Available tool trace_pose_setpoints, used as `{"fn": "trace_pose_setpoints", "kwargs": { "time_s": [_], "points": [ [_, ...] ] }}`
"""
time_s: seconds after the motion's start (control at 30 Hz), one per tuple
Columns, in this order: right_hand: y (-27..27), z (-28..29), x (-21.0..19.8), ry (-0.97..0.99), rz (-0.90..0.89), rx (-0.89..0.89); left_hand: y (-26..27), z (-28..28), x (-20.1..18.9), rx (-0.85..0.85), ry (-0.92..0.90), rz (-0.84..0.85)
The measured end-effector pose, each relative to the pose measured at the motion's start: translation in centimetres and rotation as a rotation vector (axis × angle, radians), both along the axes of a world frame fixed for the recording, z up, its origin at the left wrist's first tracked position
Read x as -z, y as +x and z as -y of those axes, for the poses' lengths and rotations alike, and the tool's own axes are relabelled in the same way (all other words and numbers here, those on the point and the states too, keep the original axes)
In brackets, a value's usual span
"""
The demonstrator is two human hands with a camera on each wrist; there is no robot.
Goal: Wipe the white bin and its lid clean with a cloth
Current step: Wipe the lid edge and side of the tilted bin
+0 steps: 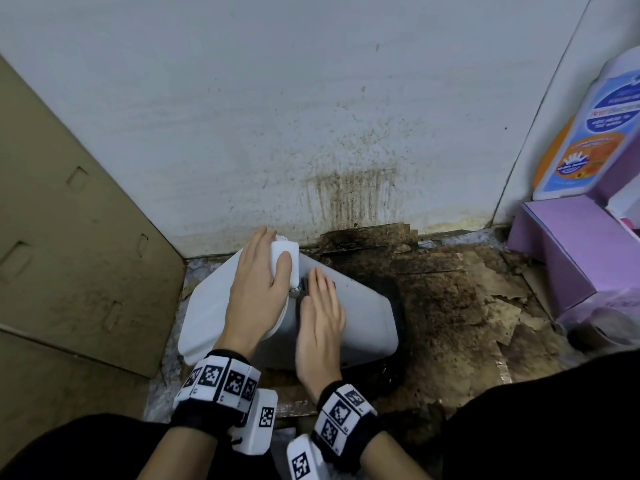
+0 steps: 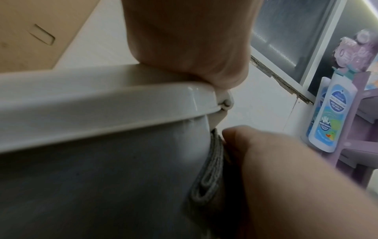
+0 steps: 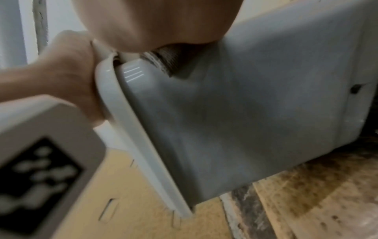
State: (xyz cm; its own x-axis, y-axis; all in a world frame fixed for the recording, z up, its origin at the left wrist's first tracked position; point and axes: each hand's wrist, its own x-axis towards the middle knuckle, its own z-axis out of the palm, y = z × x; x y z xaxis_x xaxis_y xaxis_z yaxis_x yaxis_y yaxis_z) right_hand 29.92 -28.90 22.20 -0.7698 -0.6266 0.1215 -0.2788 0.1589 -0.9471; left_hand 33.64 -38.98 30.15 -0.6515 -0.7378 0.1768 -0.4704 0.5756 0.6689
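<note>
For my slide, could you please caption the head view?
Left hand steadies the tipped white bin while right hand presses a grey cloth against it.

White bin [image 1: 363, 317] lies tipped on its side on the stained floor, lid [image 1: 207, 306] shut; grey cloth [image 2: 210, 169] pressed against its upturned wall

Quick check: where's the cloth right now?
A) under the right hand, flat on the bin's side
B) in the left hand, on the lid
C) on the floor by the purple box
A: the grey cloth lies under the flat right hand on the bin wall; the left hand rests on the lid.
</note>
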Motion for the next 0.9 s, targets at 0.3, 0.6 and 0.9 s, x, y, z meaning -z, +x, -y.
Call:
{"fn": "trace_pose_setpoints", "kwargs": {
  "time_s": [0.3, 0.6, 0.9],
  "points": [
    [-3.5, -4.3, 8.7, 0.146, -0.064, 0.187, 0.9, 0.0, -0.4, 0.015, 0.028, -0.017],
    [-4.4, -3.9, 9.7, 0.113, 0.233, 0.455, 0.6, -0.6, 0.1, 0.053, -0.039, 0.052],
    [-3.4, 0.5, 0.7, 0.047, 0.031, -0.129, 0.3, 0.2, 0.1, 0.045, -0.035, 0.049]
  ]
}}
